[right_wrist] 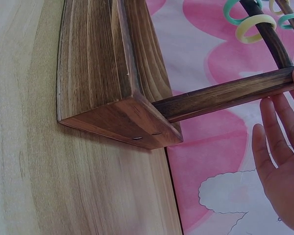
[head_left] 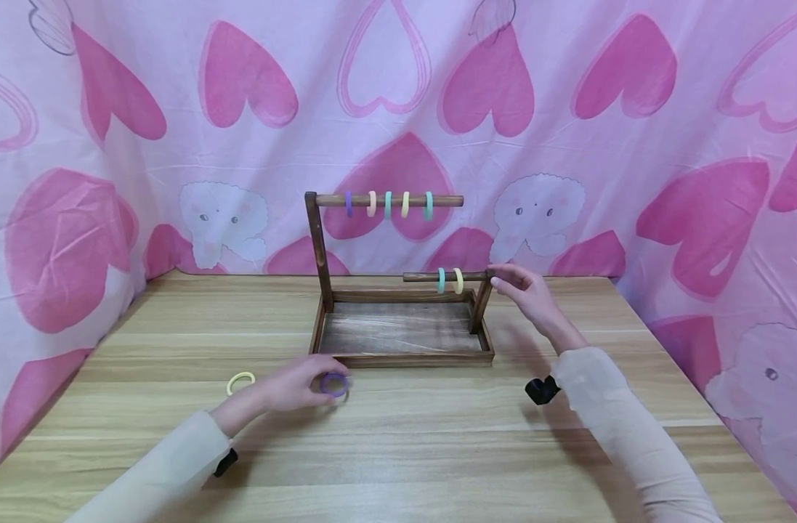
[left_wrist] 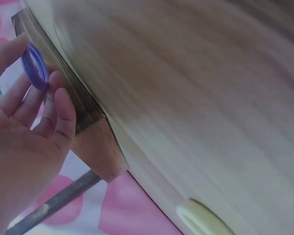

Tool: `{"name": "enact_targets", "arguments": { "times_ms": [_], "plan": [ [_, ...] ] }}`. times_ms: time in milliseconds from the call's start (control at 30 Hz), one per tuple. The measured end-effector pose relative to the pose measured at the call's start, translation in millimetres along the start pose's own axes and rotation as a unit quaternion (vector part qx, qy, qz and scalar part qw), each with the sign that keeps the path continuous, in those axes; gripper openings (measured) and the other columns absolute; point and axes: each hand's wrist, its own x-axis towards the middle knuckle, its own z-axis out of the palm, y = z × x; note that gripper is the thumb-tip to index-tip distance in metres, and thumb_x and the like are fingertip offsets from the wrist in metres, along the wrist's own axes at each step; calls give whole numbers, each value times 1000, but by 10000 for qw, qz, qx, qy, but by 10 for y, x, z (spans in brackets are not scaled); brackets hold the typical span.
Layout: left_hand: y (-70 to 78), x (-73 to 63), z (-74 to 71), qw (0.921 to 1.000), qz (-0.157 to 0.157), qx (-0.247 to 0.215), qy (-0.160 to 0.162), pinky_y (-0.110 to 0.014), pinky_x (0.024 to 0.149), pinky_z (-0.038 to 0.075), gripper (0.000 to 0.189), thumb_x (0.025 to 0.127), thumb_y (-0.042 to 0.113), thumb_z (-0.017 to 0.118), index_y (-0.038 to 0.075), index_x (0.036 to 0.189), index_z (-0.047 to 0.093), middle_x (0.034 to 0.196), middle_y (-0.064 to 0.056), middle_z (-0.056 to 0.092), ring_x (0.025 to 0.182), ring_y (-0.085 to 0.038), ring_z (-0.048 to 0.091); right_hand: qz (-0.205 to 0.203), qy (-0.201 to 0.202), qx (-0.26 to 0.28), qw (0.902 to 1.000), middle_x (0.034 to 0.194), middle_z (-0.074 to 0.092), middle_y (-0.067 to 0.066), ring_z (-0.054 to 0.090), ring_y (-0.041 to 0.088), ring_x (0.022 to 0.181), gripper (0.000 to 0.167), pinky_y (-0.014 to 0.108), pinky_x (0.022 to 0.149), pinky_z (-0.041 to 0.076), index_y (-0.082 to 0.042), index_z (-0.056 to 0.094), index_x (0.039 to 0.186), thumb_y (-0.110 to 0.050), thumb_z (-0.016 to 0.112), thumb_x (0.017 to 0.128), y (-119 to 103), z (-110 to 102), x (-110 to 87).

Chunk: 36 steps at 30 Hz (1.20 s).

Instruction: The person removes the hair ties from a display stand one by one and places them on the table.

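Note:
Close to the front left corner of the tray, my left hand [head_left: 296,385] pinches a purple ring [head_left: 334,385] between thumb and fingertips. The left wrist view shows this ring [left_wrist: 35,67] held at the fingertips above the table. My right hand [head_left: 527,294] holds the top of the short right post of a dark wooden stand [head_left: 482,301], with thumb and fingers at either side. Two rings hang on the lower bar beside it: a teal ring [head_left: 441,280] and a yellow ring [head_left: 459,280]. Several purple, pink, teal and yellow rings hang along the upper bar [head_left: 447,200].
A loose yellow ring [head_left: 241,383] lies on the wooden table [head_left: 411,450], left of the stand near my left wrist. The stand's base is a shallow tray [head_left: 398,327] with a raised rim. Behind the table hangs a pink heart-patterned cloth [head_left: 241,160].

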Motion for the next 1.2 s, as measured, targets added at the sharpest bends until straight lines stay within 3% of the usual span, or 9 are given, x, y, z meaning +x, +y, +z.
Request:
{"name": "enact_targets", "arguments": {
  "times_ms": [233, 433, 667, 967, 1200],
  "plan": [
    [-69, -93, -19, 9999, 23, -91, -86, -28, 75, 44, 34, 76, 12, 68, 4, 108, 59, 99, 2, 57, 88, -13, 52, 25, -20, 13, 10000, 110, 56, 1, 52, 8, 97, 34, 26, 81, 42, 9, 47, 119, -4, 51, 89, 5, -5, 11],
    [-129, -184, -32, 9999, 132, 40, -60, -30, 74, 44, 33, 74, 9, 69, 4, 105, 59, 97, 0, 58, 87, -16, 53, 40, -25, 18, 10000, 113, 55, 4, 51, 9, 100, 36, 23, 82, 42, 6, 48, 121, -10, 53, 89, -19, 1, 4],
    [-177, -303, -59, 9998, -156, 78, 41, -31, 73, 44, 34, 73, 9, 70, 5, 106, 59, 97, 1, 57, 87, -16, 53, -39, -8, 26, 10000, 113, 55, 4, 51, 10, 100, 39, 23, 81, 42, 3, 50, 120, -18, 56, 88, -11, 4, -1],
    [-202, -386, -93, 9992, -200, 299, 191, -36, 78, 43, 38, 72, 8, 70, 3, 107, 58, 102, -2, 58, 92, -19, 53, -14, -6, 28, 10000, 111, 56, 0, 51, 10, 100, 40, 25, 81, 42, 5, 49, 120, -18, 56, 88, -14, 2, -6],
    [-220, -433, -112, 9985, -434, 263, 202, -39, 80, 42, 37, 71, 6, 70, 5, 107, 57, 105, -4, 57, 95, -22, 52, -43, 28, 40, 10000, 110, 57, -1, 51, 10, 99, 40, 28, 82, 42, 5, 50, 120, -17, 56, 87, -18, 7, -8]
  ]
}}
